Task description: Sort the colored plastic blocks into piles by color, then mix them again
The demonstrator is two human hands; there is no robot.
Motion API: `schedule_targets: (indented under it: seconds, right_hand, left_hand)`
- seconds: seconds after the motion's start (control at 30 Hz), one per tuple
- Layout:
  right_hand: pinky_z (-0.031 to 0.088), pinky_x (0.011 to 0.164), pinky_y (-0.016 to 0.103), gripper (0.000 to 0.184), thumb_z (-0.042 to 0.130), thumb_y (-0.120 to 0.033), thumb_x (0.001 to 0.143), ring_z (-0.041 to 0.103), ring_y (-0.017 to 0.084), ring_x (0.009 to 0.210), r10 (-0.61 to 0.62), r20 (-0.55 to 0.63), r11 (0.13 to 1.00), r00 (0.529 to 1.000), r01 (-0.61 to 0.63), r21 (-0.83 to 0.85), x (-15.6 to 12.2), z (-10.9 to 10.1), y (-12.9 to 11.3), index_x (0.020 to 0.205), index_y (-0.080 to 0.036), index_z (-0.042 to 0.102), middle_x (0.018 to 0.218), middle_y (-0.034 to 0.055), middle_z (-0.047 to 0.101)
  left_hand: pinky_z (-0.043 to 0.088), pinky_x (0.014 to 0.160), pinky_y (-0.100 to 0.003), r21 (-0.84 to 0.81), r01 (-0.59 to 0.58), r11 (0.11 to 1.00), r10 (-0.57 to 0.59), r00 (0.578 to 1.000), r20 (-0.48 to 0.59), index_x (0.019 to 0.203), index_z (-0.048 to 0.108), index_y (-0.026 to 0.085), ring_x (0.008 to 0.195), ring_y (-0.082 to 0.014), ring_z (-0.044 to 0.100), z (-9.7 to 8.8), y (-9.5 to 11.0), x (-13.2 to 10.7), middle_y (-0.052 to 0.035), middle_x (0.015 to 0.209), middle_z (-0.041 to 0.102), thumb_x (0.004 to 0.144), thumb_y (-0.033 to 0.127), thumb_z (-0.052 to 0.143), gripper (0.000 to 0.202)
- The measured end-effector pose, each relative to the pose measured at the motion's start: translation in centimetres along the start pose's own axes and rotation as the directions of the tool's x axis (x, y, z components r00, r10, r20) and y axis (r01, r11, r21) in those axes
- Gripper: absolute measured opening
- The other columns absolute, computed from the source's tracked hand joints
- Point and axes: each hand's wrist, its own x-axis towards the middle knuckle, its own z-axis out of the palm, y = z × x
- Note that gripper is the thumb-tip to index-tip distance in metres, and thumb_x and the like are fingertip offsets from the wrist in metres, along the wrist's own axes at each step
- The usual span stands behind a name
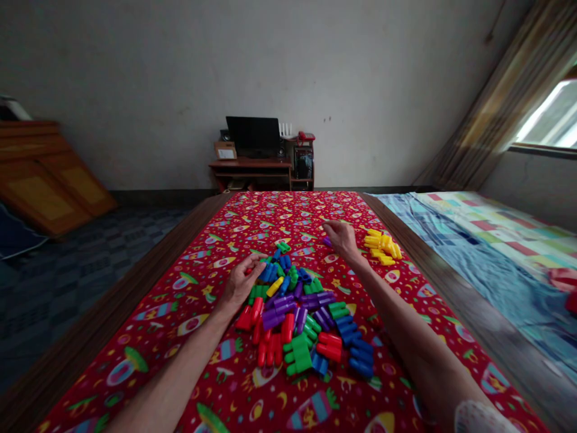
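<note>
A heap of plastic toy building blocks with rounded pegs, in purple [278,311], green [298,355], red [329,347] and blue [361,358], is spread over a red patterned cloth [180,355]. My left hand [243,279] rests at the heap's far left edge, fingers bent beside the blue blocks [269,273]. A bit of a red block [248,271] shows between its thumb and fingers. Farther out, my right hand [342,237] is curled over a purple block [327,241], most of which it hides. Several yellow blocks [382,245] lie grouped to its right.
The cloth covers a dark wooden table [180,240]. A bed [451,252] with blue and checked bedding adjoins on the right. Against the far wall is a desk [252,162] with a monitor [253,135]. A wooden cabinet [49,174] stands at left.
</note>
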Motion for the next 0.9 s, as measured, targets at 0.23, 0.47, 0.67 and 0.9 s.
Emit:
schedule_targets:
  seconds: [0.23, 0.47, 0.67, 0.9]
  right_hand:
    - [0.042, 0.066, 0.021, 0.021, 0.064, -0.029, 0.084, 0.063, 0.013, 0.072, -0.361, 0.551, 0.932, 0.752, 0.277, 0.233, -4.9, 5.1, -7.0, 0.099, -0.018, 0.074, 0.08, 0.002, 0.071]
    - [0.035, 0.056, 0.018, 0.019, 0.061, -0.022, 0.082, 0.055, 0.01, 0.063, -0.167, 0.546, 0.984, 0.821, 0.105, 0.144, -3.8, 4.5, -5.5, 0.093, -0.013, 0.075, 0.068, -0.0015, 0.065]
    - [0.035, 0.058, 0.019, 0.02, 0.06, -0.021, 0.083, 0.056, 0.01, 0.063, -0.241, 0.606, 0.97, 0.758, 0.215, 0.116, -2.6, 1.5, -4.8, 0.091, -0.011, 0.075, 0.071, 0.001, 0.067]
    - [0.037, 0.058, 0.02, 0.014, 0.064, -0.023, 0.08, 0.06, 0.013, 0.069, -0.122, 0.851, 0.881, 0.51, 0.45, -0.143, -3.8, -2.6, -7.6, 0.087, -0.015, 0.075, 0.079, 0.004, 0.07]
  left_hand:
    - [0.05, 0.059, -0.026, -0.11, 0.111, 0.988, -0.106, 0.993, 0.05, 0.109, 0.064, 0.017, 0.071, -0.0196, 0.064, 0.0, 0.5, -0.5, -0.0025, 0.081, 0.069, 0.065, 0.068, 0.067, 0.067]
    - [0.052, 0.076, -0.034, -0.025, 0.02, 0.999, -0.022, 0.997, -0.069, 0.108, 0.064, 0.018, 0.084, -0.0227, 0.066, -0.1, 0.8, -0.6, -0.0072, 0.09, 0.07, 0.085, 0.068, 0.038, 0.061]
    - [0.051, 0.083, -0.033, 0.157, -0.143, 0.977, 0.116, 0.979, 0.169, 0.082, 0.066, 0.02, 0.085, -0.0227, 0.065, 0.0, 1.0, -0.2, -0.0048, 0.085, 0.07, 0.072, 0.06, 0.059, 0.042]
    - [0.051, 0.081, -0.033, 0.261, -0.119, 0.958, 0.088, 0.988, 0.128, 0.078, 0.064, 0.02, 0.081, -0.0216, 0.064, 0.0, 0.7, -0.1, -0.0037, 0.082, 0.07, 0.074, 0.05, 0.052, 0.033]
